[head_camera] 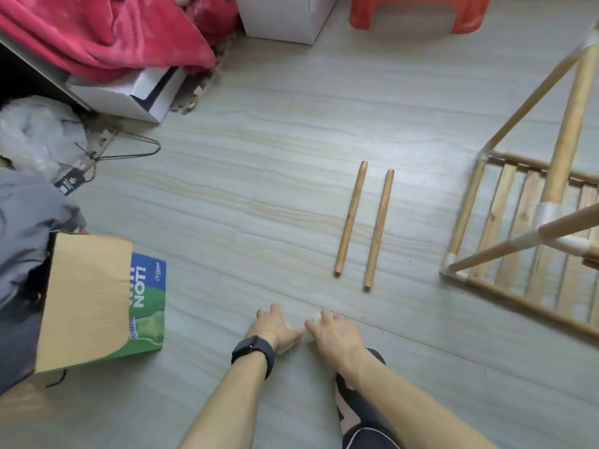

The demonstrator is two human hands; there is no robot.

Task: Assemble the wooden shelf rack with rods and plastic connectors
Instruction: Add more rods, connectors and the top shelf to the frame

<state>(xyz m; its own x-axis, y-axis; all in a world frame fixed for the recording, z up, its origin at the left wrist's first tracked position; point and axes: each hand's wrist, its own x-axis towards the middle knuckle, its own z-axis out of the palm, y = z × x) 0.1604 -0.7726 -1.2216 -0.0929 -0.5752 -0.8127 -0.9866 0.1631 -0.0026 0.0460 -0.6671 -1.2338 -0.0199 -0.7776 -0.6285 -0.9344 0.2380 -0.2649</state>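
Grey plank floor (227, 157) carries everything. At left, a cardboard box (87, 296) and a wire hanger (136, 147) lie well clear. Low in the middle, the left hand (275, 328) bends over a pale blur; I cannot tell whether its fingers hold anything. The right hand (334, 335) pinches a whitish piece (316, 316), likely a plastic connector. It probably goes next onto one of the two loose rods (351, 218) nearby, then onto the half-built rack (494, 231) at right. Nothing blocks the way.

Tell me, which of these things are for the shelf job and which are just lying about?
For the job: two loose wooden rods, partly built rack, small white pieces, likely connectors.
Lying about: red blanket, white box, orange stool, wire hanger, printed carton, plastic bag.
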